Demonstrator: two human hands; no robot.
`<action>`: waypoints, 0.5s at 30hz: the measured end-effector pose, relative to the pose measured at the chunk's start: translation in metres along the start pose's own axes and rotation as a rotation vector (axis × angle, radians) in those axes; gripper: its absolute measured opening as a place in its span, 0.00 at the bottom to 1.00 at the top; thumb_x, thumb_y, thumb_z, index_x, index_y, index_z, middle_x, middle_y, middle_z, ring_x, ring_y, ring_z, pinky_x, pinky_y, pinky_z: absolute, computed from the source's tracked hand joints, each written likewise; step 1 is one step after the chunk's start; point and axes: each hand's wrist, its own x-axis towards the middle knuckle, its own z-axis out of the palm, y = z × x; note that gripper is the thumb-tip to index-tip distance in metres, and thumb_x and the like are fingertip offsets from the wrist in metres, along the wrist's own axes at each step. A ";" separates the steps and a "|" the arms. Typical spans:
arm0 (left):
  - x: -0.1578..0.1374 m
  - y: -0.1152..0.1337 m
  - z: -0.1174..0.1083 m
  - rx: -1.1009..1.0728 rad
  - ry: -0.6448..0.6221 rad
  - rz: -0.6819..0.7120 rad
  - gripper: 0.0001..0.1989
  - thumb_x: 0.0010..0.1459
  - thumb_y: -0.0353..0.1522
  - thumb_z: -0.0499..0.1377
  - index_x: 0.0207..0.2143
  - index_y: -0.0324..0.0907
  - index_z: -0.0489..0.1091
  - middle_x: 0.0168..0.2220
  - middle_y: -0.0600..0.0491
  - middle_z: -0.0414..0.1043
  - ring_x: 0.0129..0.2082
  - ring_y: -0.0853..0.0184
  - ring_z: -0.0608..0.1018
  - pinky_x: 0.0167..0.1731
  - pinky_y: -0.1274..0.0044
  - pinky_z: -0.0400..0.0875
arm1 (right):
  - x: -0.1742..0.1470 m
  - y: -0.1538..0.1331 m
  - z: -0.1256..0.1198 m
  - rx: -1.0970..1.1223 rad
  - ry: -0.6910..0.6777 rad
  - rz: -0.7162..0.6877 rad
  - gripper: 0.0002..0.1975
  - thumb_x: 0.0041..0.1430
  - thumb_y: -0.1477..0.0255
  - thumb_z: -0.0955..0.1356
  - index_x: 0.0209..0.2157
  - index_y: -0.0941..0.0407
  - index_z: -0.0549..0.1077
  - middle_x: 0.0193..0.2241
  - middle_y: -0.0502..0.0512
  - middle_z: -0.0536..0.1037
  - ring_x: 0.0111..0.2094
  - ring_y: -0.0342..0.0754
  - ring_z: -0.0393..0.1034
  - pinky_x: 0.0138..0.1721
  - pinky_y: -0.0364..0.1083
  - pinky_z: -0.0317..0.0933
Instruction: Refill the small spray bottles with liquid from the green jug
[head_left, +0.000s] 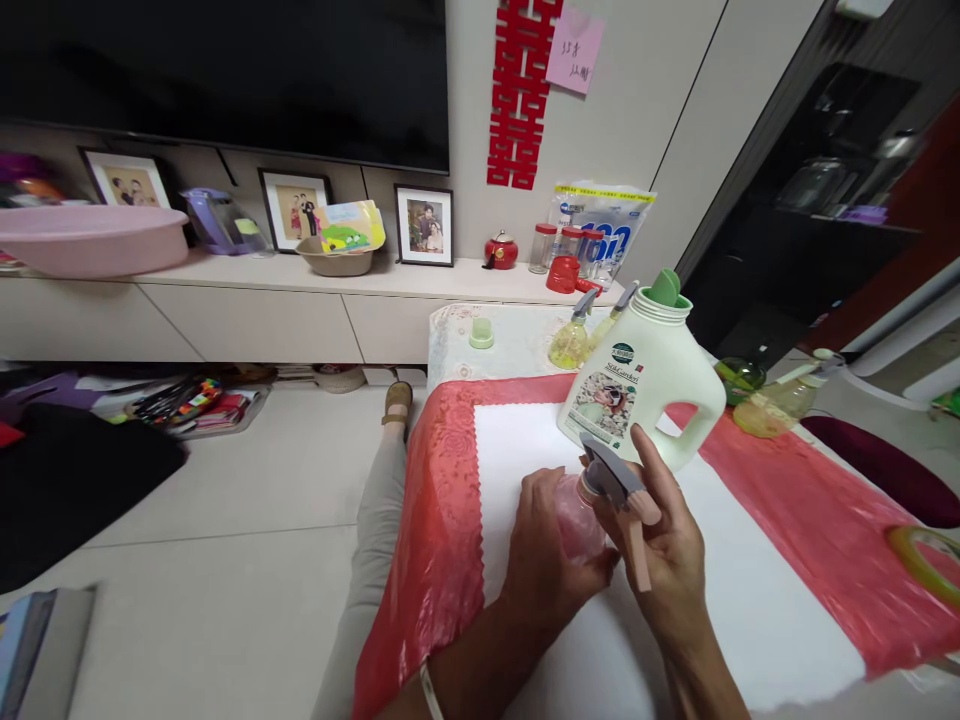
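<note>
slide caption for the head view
Left hand holds a pink spray bottle, right hand at its sprayer, jug behind.

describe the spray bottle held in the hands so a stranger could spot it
Find the big pale-green jug on the white sheet. On its near side, the left hand wraps the spray bottle, with the right hand at its sprayer head. Unlike the yellowish spray bottles beyond, its body is pink.
</note>
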 end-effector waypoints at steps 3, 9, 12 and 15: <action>0.000 0.002 -0.002 -0.070 -0.002 -0.021 0.33 0.43 0.35 0.67 0.52 0.41 0.61 0.47 0.42 0.71 0.47 0.51 0.77 0.46 0.56 0.77 | 0.003 0.002 0.000 -0.129 0.028 -0.015 0.40 0.59 0.62 0.74 0.69 0.48 0.58 0.54 0.57 0.73 0.50 0.51 0.75 0.50 0.48 0.73; 0.000 0.003 -0.005 -0.099 -0.064 -0.021 0.34 0.42 0.32 0.67 0.53 0.41 0.61 0.48 0.43 0.69 0.49 0.51 0.75 0.50 0.56 0.75 | 0.001 0.001 -0.002 -0.101 0.047 0.031 0.43 0.59 0.64 0.74 0.71 0.48 0.54 0.52 0.58 0.75 0.49 0.54 0.76 0.52 0.54 0.73; -0.001 0.002 -0.003 -0.095 -0.059 -0.022 0.35 0.41 0.30 0.67 0.53 0.42 0.61 0.48 0.43 0.68 0.49 0.51 0.74 0.51 0.56 0.75 | 0.000 -0.004 -0.003 -0.009 0.068 0.055 0.42 0.59 0.65 0.75 0.70 0.50 0.56 0.53 0.60 0.75 0.51 0.57 0.75 0.54 0.58 0.71; -0.002 0.000 -0.001 -0.110 -0.036 -0.026 0.40 0.37 0.28 0.68 0.55 0.42 0.58 0.49 0.43 0.67 0.49 0.51 0.74 0.51 0.56 0.75 | 0.004 -0.011 -0.005 0.119 0.107 0.035 0.37 0.58 0.68 0.75 0.67 0.51 0.62 0.52 0.60 0.76 0.50 0.56 0.75 0.53 0.56 0.72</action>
